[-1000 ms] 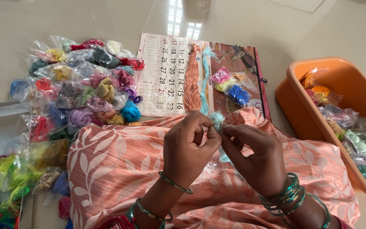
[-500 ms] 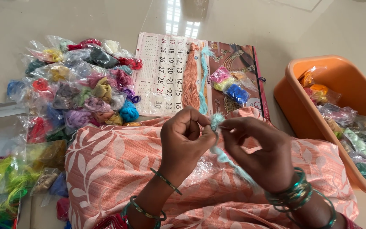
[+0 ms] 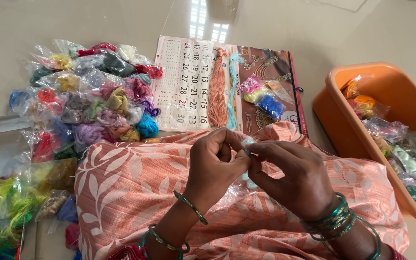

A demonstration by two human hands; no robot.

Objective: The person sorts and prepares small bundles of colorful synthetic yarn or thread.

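Note:
My left hand (image 3: 215, 166) and my right hand (image 3: 294, 173) meet over my lap, which is covered by peach cloth with a white leaf print (image 3: 131, 188). Both pinch a small tuft of pale teal thread (image 3: 247, 142) between their fingertips. A crumpled clear plastic bag (image 3: 234, 192) lies on the cloth just under the hands. Green bangles ring both wrists.
A heap of small clear bags of coloured thread (image 3: 87, 101) lies on the floor at the left. A calendar sheet (image 3: 188, 82) ahead carries an orange skein (image 3: 217, 98), a teal skein and a few bagged threads. An orange plastic tub (image 3: 343, 120) with thread bags stands at the right.
The hands have drawn close together again. The teal thread that hung down from the fingers half a second ago is now bunched between the fingertips.

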